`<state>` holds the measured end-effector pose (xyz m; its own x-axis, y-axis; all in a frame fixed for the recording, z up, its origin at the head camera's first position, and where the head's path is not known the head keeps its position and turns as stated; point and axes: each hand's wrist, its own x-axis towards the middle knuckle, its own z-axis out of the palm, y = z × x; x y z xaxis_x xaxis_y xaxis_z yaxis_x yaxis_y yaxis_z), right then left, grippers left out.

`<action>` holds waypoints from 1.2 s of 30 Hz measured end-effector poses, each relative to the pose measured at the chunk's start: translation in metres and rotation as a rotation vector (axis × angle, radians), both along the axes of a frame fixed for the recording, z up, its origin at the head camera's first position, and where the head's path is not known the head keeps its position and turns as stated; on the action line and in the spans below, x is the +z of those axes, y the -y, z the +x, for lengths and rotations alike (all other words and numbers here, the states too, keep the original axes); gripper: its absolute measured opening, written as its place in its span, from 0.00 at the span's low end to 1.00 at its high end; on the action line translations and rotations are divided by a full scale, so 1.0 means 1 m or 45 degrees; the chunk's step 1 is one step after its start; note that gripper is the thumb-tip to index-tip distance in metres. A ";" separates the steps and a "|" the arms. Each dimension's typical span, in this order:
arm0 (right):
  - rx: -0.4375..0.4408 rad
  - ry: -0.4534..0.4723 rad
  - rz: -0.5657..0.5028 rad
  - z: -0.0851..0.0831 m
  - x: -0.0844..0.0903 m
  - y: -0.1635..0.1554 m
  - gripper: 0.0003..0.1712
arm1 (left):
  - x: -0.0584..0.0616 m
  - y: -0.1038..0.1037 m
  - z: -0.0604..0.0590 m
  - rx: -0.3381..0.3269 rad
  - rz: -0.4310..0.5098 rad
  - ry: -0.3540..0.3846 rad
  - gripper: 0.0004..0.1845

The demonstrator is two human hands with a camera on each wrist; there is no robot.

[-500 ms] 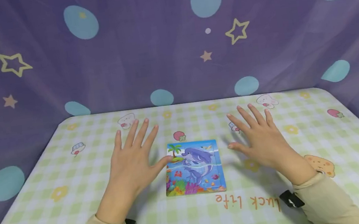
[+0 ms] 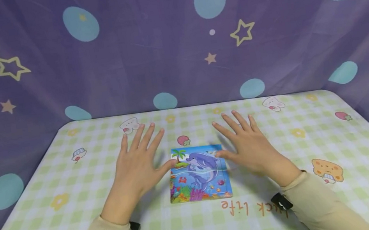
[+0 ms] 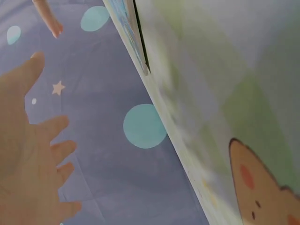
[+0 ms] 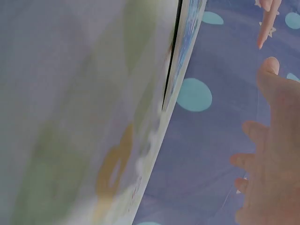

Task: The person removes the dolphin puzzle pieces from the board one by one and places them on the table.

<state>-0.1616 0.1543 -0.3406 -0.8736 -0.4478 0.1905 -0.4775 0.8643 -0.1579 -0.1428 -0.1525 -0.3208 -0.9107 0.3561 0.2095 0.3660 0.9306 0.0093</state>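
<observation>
Two spread hands [image 2: 137,170] [image 2: 255,150], dolphin picture [image 2: 198,178] between, checked tablecloth [image 2: 83,176]

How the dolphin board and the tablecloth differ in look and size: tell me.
The dolphin board shows a mostly blue sea scene; the tablecloth is checked pale green and white. The dolphin board is small; the tablecloth spreads beyond it on every side. Both carry cartoon prints.

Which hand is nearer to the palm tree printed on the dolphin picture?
The left hand: in the head view, its thumb appears beside the palm tree. The right hand: its thumb appears over the opposite edge of the picture.
</observation>
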 end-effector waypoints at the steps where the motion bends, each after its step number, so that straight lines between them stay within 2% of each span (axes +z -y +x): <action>1: 0.007 -0.003 -0.003 0.000 0.000 0.003 0.47 | -0.001 0.000 -0.001 -0.013 0.006 0.002 0.48; 6: 0.030 -0.009 -0.015 -0.004 -0.003 0.014 0.47 | -0.002 0.001 -0.008 -0.065 0.022 0.067 0.49; 13: 0.046 0.054 -0.043 -0.008 -0.004 0.025 0.44 | -0.003 0.002 -0.021 -0.091 0.066 0.251 0.52; 21: 0.091 0.135 -0.030 -0.011 -0.002 0.038 0.45 | -0.011 -0.003 -0.031 -0.124 0.138 0.424 0.55; 27: 0.171 0.207 -0.065 -0.015 0.002 0.044 0.45 | -0.012 -0.005 -0.030 -0.102 0.148 0.575 0.56; 36: 0.279 0.273 -0.118 -0.023 0.003 0.054 0.43 | -0.008 -0.002 -0.025 -0.061 0.151 0.714 0.54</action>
<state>-0.1850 0.1001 -0.3372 -0.7830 -0.6190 0.0613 -0.5980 0.7220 -0.3480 -0.1679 -0.1503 -0.3289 -0.8774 0.4033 -0.2598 0.3169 0.8938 0.3172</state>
